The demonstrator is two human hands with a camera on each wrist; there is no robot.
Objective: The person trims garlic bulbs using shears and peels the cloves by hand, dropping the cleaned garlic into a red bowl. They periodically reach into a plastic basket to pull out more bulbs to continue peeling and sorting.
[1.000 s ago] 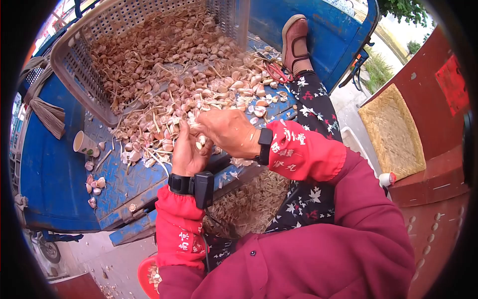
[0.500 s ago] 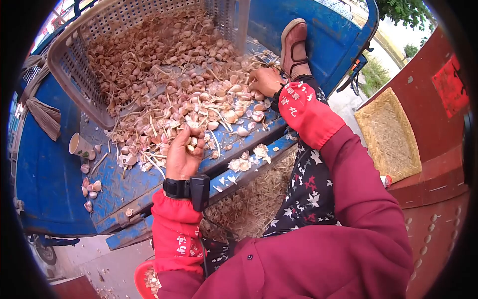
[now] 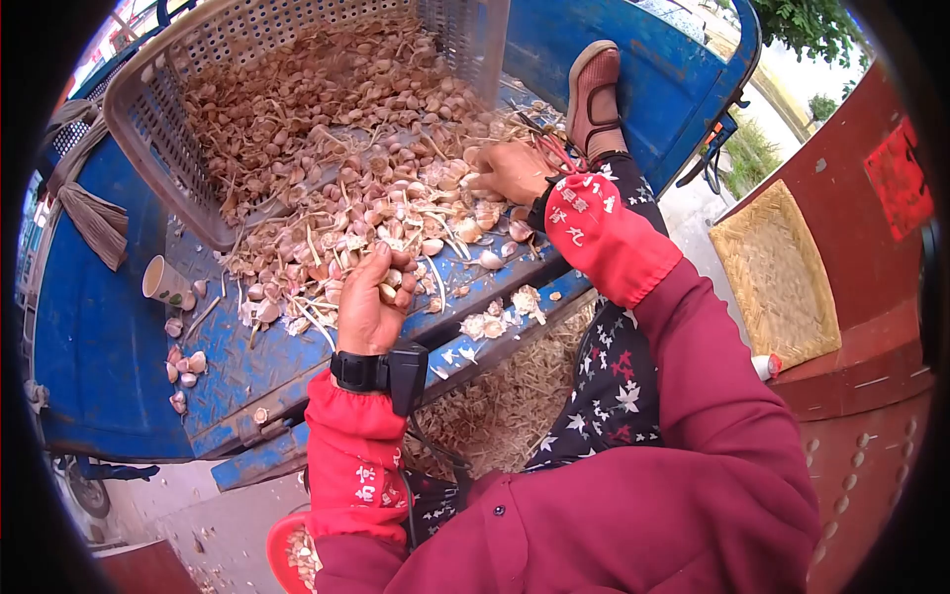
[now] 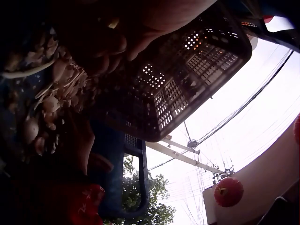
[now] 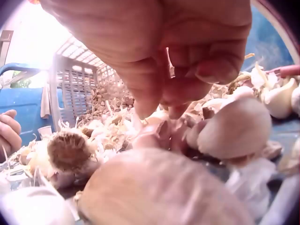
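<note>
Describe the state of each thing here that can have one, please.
Garlic: loose, heaped.
Left hand: fingers curled around pale cloves.
Right hand: fingers down at the garlic; grip unclear.
Crate: tipped, garlic spilling out.
Cup: uncovered.
Bowl: partly hidden, holding more cloves.
Cloth: knotted.

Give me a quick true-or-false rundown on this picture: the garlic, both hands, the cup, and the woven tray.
1. The garlic heap spreads from the basket onto the blue bed. True.
2. The left hand is empty. False: the left hand holds garlic.
3. The right hand is at the heap, outside the basket. True.
4. The cup is to the right of the heap. False: the cup is to its left.
5. The woven tray is inside the basket. False: the tray is off to the person's right, beside a red panel.
</note>
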